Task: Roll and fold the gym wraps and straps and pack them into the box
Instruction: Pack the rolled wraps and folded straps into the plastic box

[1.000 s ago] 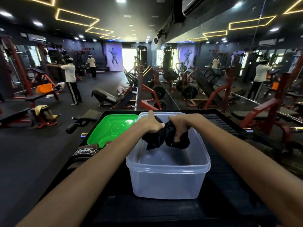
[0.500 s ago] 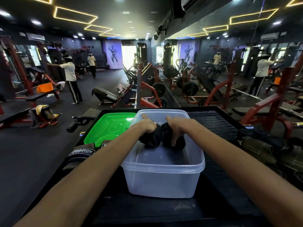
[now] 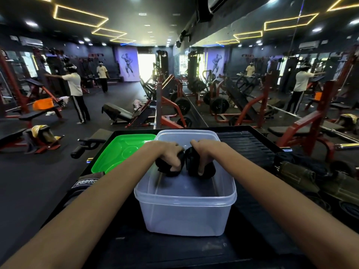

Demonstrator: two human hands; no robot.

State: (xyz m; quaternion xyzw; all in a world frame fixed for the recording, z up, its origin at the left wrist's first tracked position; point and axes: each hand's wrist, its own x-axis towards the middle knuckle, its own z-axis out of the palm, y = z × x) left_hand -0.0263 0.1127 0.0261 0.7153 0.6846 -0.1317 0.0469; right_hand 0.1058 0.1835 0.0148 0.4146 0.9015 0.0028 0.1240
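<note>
One clear plastic box stands nearest on the dark surface. Inside its far half, two rolled black wraps sit side by side: the left hand curls its fingers round the left wrap, the right hand grips the right wrap. Left of the fingers lies one green lid.

black wraps, clear box, green lid

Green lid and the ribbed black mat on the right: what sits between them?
In the head view, the clear plastic box sits between the green lid and the ribbed mat, with both hands inside it gripping black rolled wraps.
</note>
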